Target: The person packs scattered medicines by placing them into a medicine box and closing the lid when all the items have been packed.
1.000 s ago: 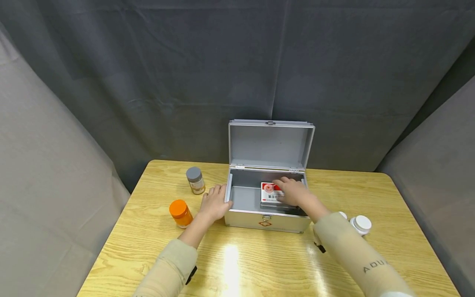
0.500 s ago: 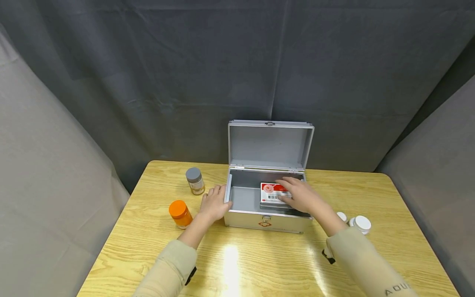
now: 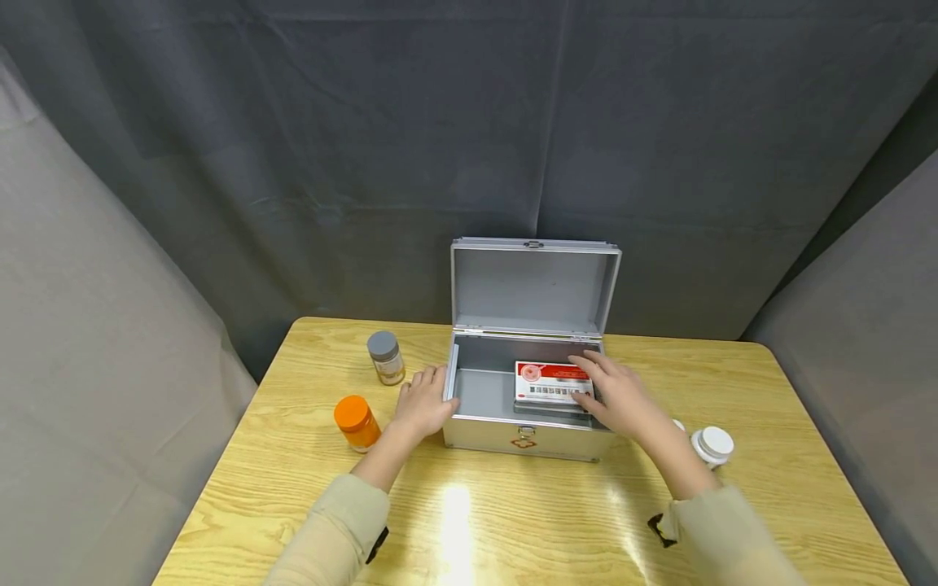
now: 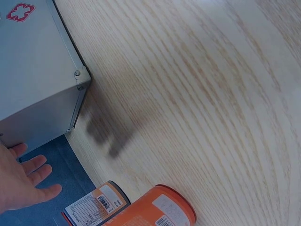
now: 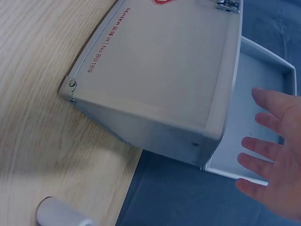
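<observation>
Already the red-and-white packet [image 3: 553, 382] lay inside the open metal case [image 3: 523, 435] near the table's [image 3: 513, 521] far edge, both hands empty and relaxed, the right hand [image 3: 619, 399] beside it, the left hand [image 3: 425, 403] resting against the case's left wall, bottles remaining outside.

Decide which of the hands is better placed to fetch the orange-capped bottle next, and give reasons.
Probably the left. The left hand rests at the silver metal case's left wall, right beside the orange-capped bottle; the right hand is over the case's far side.
</observation>
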The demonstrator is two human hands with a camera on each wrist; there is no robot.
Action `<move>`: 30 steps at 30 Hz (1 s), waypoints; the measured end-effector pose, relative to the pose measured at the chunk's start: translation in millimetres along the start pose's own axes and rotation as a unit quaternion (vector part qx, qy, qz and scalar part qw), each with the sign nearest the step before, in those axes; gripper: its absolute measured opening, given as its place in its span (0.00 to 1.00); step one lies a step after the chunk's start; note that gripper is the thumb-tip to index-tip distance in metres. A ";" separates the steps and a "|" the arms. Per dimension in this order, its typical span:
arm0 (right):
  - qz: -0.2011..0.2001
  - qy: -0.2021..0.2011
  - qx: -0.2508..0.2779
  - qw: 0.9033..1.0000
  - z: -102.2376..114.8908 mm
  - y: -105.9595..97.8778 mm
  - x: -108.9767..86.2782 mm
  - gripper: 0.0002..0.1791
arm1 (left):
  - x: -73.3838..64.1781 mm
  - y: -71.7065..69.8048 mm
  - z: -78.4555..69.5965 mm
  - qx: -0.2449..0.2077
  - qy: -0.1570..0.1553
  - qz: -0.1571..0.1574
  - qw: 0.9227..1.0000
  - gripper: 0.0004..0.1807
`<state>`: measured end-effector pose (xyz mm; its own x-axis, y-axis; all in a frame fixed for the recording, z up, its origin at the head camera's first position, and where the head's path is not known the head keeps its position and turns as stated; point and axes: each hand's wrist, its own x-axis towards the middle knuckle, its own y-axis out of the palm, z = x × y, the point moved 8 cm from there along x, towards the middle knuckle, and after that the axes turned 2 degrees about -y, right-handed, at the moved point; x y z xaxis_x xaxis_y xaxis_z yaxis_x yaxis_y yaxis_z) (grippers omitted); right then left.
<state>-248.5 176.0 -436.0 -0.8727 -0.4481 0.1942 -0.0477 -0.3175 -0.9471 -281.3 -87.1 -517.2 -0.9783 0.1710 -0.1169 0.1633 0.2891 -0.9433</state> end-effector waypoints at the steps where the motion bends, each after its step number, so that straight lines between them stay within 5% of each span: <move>1: -0.003 0.006 0.000 1.000 -2.1 -1.6 -2.4 0.32 | 0.1 0.1 0.0 0.000 0.000 0.000 1.000 0.37; 22: -0.075 0.125 0.012 0.989 -61.4 -30.7 -69.5 0.32 | 0.3 0.8 0.0 -0.011 0.002 -0.005 1.000 0.36; 30: -0.056 0.172 0.020 0.983 -91.0 -29.1 -96.8 0.35 | 0.8 1.3 1.2 -0.015 0.002 -0.006 1.000 0.36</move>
<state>-206.8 304.6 -450.5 -0.9763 -0.1010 0.1916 -0.1394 -0.3838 -0.9128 -282.0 -87.7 -518.9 -0.9797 0.1712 -0.1046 0.1556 0.3194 -0.9348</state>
